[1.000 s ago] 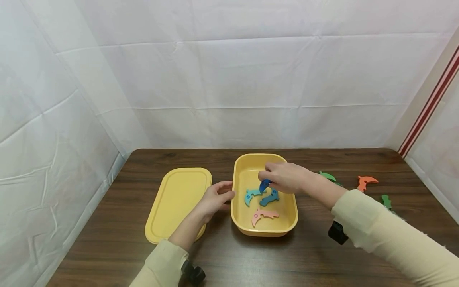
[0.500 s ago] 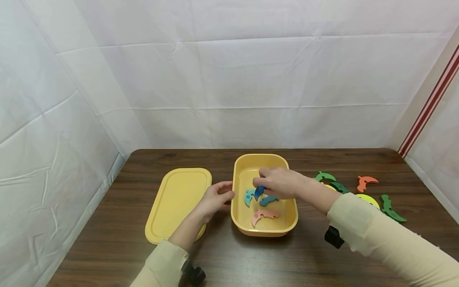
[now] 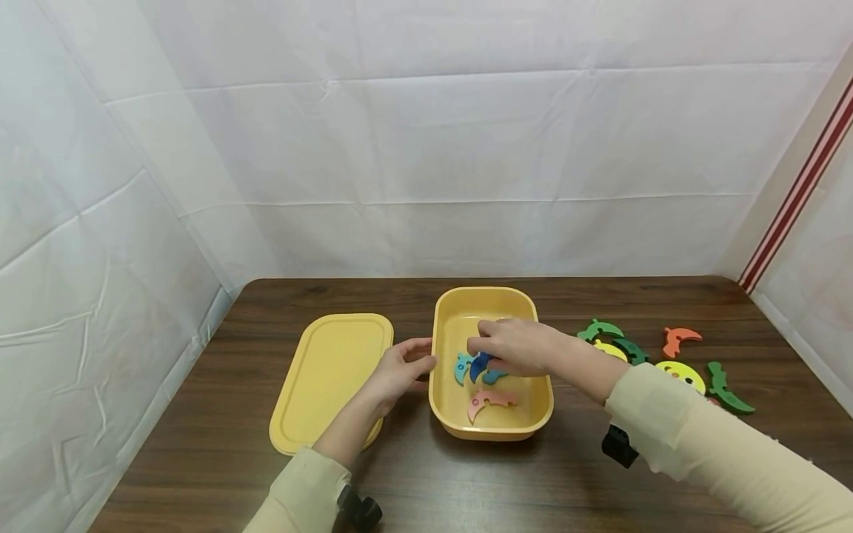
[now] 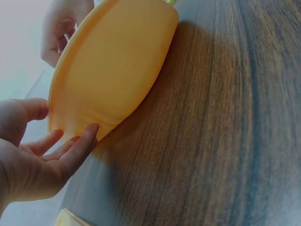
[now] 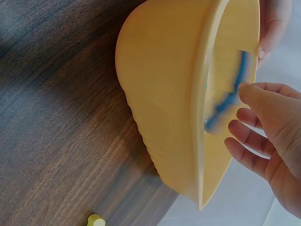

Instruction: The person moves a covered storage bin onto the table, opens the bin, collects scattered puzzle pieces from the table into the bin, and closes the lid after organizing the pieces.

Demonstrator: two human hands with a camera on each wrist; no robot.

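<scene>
The right hand (image 3: 516,348) pinches a blue piece (image 3: 477,366) inside the tub (image 3: 476,300), near the tabletop's (image 3: 426,488) far edge; the left hand (image 3: 396,375), fingers spread, touches its wall.

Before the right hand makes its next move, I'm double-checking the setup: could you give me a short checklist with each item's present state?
1. Left hand touching the yellow rounded-rectangular tub: ok, at its left side.
2. Right hand pinching the dark blue curved flat piece over the tub's interior: ok.
3. That piece clear of the light turquoise curved flat piece: cannot tell; they overlap in the head view.
4. Flat yellow rounded-rectangular lid off the tub: ok, lying to its left.
5. Dark brown wood-grain table right of the tub free of loose pieces: not ok; an orange curved flat piece lies there.
</scene>
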